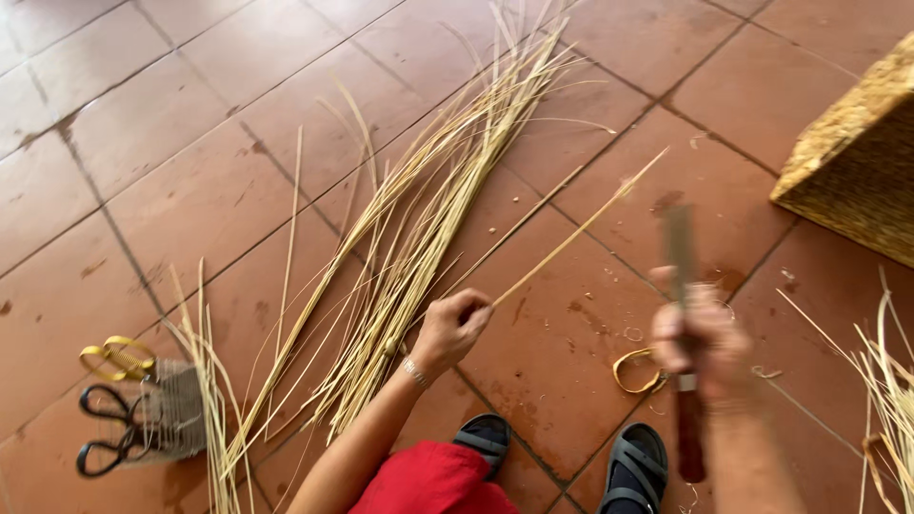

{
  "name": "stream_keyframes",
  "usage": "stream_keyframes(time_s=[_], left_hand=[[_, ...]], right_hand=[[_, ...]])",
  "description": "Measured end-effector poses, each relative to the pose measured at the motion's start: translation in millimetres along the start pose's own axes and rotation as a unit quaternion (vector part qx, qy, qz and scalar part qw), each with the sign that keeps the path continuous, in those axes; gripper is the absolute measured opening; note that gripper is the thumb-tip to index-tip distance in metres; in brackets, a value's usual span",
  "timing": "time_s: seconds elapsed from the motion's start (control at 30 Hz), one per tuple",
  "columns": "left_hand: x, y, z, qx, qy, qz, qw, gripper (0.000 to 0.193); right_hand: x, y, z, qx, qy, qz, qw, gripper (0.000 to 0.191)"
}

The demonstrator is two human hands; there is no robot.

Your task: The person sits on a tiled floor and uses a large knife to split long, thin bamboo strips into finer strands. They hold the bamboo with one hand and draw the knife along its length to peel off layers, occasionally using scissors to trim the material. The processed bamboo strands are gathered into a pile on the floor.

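Left hand (455, 326) pinches one long straw-coloured reed strip (571, 235) between thumb and fingers; the strip runs up and to the right from the fist, its far end over the red floor tiles (171, 124). Right hand (700, 345), blurred, is closed around a knife (684, 314) with a dark red-brown handle pointing down and a grey blade pointing up. Knife sits right of the strip, not touching it. Big loose bundle of reeds (428, 200) lies on the tiles left of the strip, fanning toward the top. Further left of the bundle, a small woven basket (171, 414) holds black-handled scissors (109, 428) and a yellow-handled pair (119, 357). A curled yellow shaving (638, 371) lies just below the strip, near the right hand. A woven box (857, 162) sits far right of the strip. More reeds at the right edge (890, 381). Black sandals (633, 466) and red cloth (433, 481) show below the hands.
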State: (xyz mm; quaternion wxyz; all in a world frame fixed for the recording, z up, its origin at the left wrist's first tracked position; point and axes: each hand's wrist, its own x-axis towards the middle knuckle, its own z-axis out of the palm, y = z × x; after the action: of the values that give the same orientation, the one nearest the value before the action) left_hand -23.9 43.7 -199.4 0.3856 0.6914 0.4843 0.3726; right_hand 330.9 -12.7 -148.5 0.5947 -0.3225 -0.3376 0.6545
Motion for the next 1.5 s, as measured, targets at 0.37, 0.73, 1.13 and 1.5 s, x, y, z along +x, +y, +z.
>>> stream_keyframes(time_s=[0.37,0.73,1.13,1.5], left_hand=[[-58.2,-49.1,9.2,-0.281,-0.133,-0.220,0.925,0.018],[-83.8,-51.5,15.5,-0.247,-0.123,-0.192,0.942,0.017],[-188.8,-91.4,-104.5,0.177,0.053,-0.267,0.946,0.015],[-265.1,-128.7,-335.6,0.398,0.437,-0.438,0.677,0.064]], right_hand=[[-3.7,109.6,93.7,0.012,-0.072,0.256,0.964,0.057],[24.5,108.4,22.4,-0.136,0.016,0.238,0.962,0.036],[119.4,100.7,-33.3,-0.282,0.040,0.259,0.923,0.025],[31.2,184.3,51.8,-0.392,0.056,0.261,0.880,0.063]])
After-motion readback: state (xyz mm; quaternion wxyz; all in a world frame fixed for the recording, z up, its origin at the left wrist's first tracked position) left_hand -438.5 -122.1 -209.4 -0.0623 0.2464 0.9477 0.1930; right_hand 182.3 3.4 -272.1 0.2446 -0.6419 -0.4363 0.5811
